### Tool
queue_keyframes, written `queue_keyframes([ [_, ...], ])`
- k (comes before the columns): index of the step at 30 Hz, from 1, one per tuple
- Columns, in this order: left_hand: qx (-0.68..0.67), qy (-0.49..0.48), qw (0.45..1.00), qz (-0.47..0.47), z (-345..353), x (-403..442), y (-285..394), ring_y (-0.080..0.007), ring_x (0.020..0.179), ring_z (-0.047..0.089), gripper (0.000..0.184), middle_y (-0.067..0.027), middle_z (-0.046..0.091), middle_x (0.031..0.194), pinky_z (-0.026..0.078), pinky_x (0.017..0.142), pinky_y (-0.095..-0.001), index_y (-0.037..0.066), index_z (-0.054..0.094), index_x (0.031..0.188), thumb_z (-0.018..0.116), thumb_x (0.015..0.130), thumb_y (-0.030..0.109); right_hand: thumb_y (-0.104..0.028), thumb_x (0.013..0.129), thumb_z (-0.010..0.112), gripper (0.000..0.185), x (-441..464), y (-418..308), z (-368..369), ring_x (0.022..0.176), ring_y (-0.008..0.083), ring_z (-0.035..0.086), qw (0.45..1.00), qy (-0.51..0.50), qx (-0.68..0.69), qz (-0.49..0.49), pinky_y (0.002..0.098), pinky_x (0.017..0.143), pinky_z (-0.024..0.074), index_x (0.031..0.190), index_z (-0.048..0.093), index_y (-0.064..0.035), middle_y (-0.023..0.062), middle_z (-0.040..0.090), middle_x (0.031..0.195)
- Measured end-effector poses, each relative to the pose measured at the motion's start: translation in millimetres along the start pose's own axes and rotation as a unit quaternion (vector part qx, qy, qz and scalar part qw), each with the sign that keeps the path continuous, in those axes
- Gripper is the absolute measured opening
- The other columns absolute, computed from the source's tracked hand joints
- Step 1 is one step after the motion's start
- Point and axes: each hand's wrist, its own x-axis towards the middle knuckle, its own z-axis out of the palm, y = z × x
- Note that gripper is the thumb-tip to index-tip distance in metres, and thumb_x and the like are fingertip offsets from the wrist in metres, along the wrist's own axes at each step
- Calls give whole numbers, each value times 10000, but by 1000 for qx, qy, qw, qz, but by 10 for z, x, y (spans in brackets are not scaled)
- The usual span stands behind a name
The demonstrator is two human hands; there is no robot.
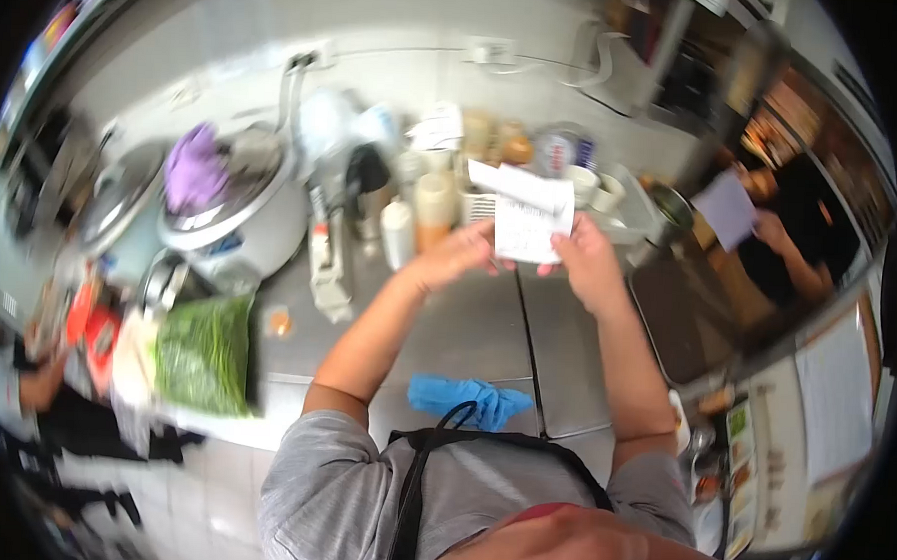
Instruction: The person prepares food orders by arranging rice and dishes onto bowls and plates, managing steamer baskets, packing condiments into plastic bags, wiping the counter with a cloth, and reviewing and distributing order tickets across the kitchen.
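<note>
A white printed paper slip, like an order receipt point(533, 232), is held up over the steel counter, its top part curled over. My right hand point(589, 264) pinches its lower right edge with the thumb on the front. At the lower left edge, my left hand point(457, 257) grips the slip, fingertips partly hidden behind it. The print is too blurred to read. Just beyond my hands stand a squeeze bottle with orange-brown contents point(434, 211) and a white bottle point(397, 234). A crumpled blue cloth or plastic point(470, 401) lies on the counter close to my body.
Left along the counter are a large cooker point(236, 226) topped by a purple cloth point(195, 167), and a bag of green leaves point(205, 354). A long box-like dispenser point(327, 260) stands mid-counter. People stand at far left point(38, 387) and far right, one holding a paper sheet point(727, 210).
</note>
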Motion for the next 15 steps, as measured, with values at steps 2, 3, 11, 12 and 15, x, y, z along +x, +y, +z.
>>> queue_keyframes([
  [2, 7, 132, 991, 33, 272, -445, -122, -139, 908, 495, 518, -52, 515, 1038, 412, 754, -280, 32, 395, 1157, 532, 780, 359, -36, 820, 424, 157, -93, 332, 271, 687, 114, 532, 995, -88, 14, 41, 239, 554, 474, 968, 416, 15, 78, 534, 856],
  [3, 19, 197, 978, 60, 350, -649, -218, -148, 946, 490, 445, -58, 517, 1047, 408, 777, -290, 29, 414, 1145, 537, 796, 277, -26, 814, 432, 161, -129, 542, 401, 701, 114, 533, 989, -140, 9, 44, 236, 563, 472, 968, 416, 17, 80, 532, 855],
  [11, 251, 458, 842, -137, 889, -2465, -119, -146, 814, 538, 240, -100, 579, 901, 433, 742, -290, -13, 499, 1021, 440, 824, 110, -70, 687, 617, 588, -702, 1087, 1704, 931, 198, 474, 957, -260, -32, -127, 310, 806, 383, 1189, 315, -18, 131, 440, 1069],
  [12, 262, 484, 825, -127, 1021, -2647, -42, -153, 794, 544, 239, -108, 585, 881, 437, 732, -294, -17, 502, 1013, 439, 820, 108, -82, 673, 629, 606, -801, 1052, 1878, 948, 209, 467, 946, -272, -64, -166, 316, 818, 374, 1194, 325, -23, 134, 432, 1084],
  [15, 313, 524, 781, -127, 1372, -3180, 149, -173, 780, 552, 246, -116, 589, 870, 437, 725, -303, -10, 499, 1015, 441, 804, 102, -90, 676, 622, 513, -1006, 1069, 2367, 971, 222, 458, 885, -398, -95, -224, 314, 832, 368, 1137, 409, -15, 133, 435, 1092],
])
